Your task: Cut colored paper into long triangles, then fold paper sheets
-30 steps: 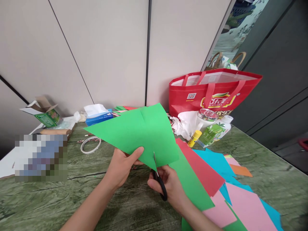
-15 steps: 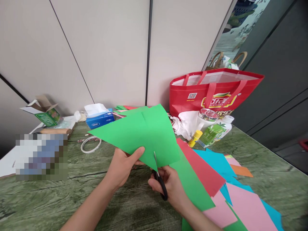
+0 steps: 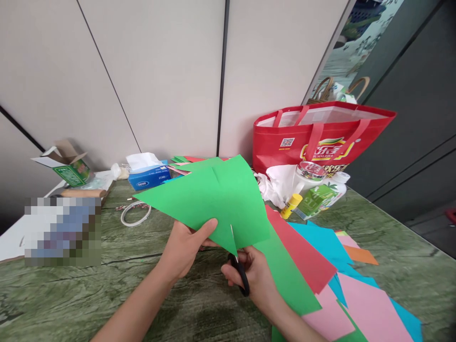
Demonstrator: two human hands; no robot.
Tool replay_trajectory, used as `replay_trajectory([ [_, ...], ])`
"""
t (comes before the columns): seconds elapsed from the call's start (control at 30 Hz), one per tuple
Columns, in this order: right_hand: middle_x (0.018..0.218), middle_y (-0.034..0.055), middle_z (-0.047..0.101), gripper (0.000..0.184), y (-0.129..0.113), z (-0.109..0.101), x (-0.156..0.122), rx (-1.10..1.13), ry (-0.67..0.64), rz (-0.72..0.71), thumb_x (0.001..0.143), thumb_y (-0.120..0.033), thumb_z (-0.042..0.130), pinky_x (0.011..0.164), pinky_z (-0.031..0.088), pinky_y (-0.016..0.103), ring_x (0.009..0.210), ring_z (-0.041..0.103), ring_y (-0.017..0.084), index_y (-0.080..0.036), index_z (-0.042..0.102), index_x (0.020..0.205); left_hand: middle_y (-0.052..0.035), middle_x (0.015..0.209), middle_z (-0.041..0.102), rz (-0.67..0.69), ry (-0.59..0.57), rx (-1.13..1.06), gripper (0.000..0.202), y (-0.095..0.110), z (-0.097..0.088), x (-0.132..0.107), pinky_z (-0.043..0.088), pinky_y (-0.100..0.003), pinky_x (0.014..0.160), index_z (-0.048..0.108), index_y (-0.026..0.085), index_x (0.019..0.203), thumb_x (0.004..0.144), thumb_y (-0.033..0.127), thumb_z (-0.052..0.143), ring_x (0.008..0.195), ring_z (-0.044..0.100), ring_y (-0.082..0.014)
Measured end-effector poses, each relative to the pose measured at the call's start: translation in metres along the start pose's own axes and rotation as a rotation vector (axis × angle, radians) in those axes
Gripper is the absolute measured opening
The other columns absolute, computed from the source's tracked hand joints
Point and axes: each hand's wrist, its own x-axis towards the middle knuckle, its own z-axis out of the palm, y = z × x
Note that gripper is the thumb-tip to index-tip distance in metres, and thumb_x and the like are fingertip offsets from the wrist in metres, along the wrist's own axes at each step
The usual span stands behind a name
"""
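A large sheet of green paper (image 3: 203, 194), pointed at its left corner, is held up above the table. My left hand (image 3: 188, 242) pinches its lower edge, thumb on top and fingers underneath. My right hand (image 3: 251, 270) is closed around the black handles of the scissors (image 3: 243, 280). Their blades run into the green paper near its lower corner; a sliver of metal shows above the sheet and the rest is hidden by it. Under my right forearm lie fanned coloured sheets, among them a red sheet (image 3: 302, 251) and a pink sheet (image 3: 370, 304).
Behind stand a red bag (image 3: 278, 142), a white jar (image 3: 306, 178), a green carton (image 3: 315, 202) and a yellow glue stick (image 3: 291, 205). On the left are a blue tissue box (image 3: 149, 178), a tape roll (image 3: 124, 218) and an opened green box (image 3: 73, 173). A grey wall panel (image 3: 171, 71) rises behind.
The whole view has shifted slightly. Less of the scissor blade shows above the green paper, and the handles sit a little lower against its edge. Both hands keep their hold.
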Motion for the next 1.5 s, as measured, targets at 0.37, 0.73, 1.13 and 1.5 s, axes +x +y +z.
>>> replay_trajectory([
  [0.37,0.07,0.0028,0.063,0.047,-0.007,-0.005,0.003,0.107,-0.116,-0.137,0.043,-0.041,0.081,0.065,0.045,0.029,0.068,0.057,0.02,-0.019,0.06,0.078,-0.0067,0.087,0.068,-0.062,-0.103,0.012,0.029,-0.002,0.0,-0.002,0.056,-0.033,0.053,0.056,0.016,0.097,0.071,0.025,0.066,0.064,0.063,-0.0187],
  [0.73,0.071,0.0076,0.07,0.037,-0.005,-0.003,-0.001,0.143,-0.032,-0.107,0.046,-0.032,0.081,0.066,0.049,0.031,0.071,0.064,0.024,-0.017,0.061,0.073,-0.0066,0.102,0.065,-0.052,-0.024,0.014,0.048,0.003,-0.001,-0.004,0.056,-0.029,0.056,0.051,0.019,0.113,0.069,0.024,0.068,0.077,0.063,-0.0191],
  [1.13,0.07,0.0061,0.071,0.04,-0.01,-0.005,-0.003,0.122,-0.066,-0.1,0.044,-0.039,0.081,0.059,0.049,0.027,0.068,0.065,0.023,-0.017,0.063,0.073,-0.0031,0.096,0.068,-0.021,0.001,0.063,0.056,0.002,0.0,-0.004,0.052,-0.023,0.053,0.048,0.024,0.121,0.069,0.026,0.068,0.078,0.063,-0.0176],
  [1.5,0.054,0.0021,0.061,0.035,-0.018,0.001,-0.005,0.039,-0.001,-0.086,0.044,-0.042,0.079,0.047,0.042,0.023,0.048,0.052,0.014,-0.015,0.061,0.057,-0.0051,0.105,0.065,-0.033,-0.012,0.032,0.047,0.002,0.001,-0.005,0.054,-0.03,0.059,0.052,0.022,0.112,0.068,0.027,0.068,0.088,0.062,-0.0228],
])
